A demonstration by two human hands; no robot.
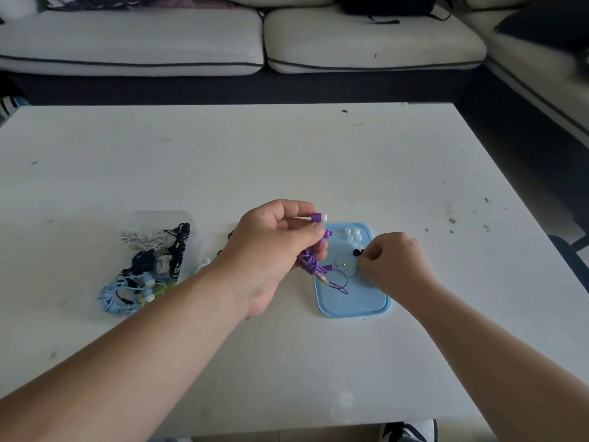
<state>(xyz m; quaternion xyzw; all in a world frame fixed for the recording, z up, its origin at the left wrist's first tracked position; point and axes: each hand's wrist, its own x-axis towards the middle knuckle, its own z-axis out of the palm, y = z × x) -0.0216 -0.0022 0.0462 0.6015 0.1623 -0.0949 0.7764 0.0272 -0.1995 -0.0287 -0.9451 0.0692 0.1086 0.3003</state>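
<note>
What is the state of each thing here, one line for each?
purple earphones: bundled, gripped by left hand; one bud tipped, one bare.
black ear tips: on blue lid, at curled fingers of right hand; pinch unclear.
white ear tips: loose on lid.
clear box: open, holds tangled earphones.

I carry the one camera on my head. It looks forward and down, at a slant, over the white surface (pixel 223 161). The lens is wide. At the top it takes in the far edge of the surface and the sofa (pixel 134 43) behind it, and at the bottom my shoe (pixel 411 432) under the near edge. My forearms enter from the two lower corners. My left hand (pixel 274 250) with the purple earphones (pixel 319 217) and my right hand (pixel 395 263) stand close to the lens, near the middle and a little to the right.
</note>
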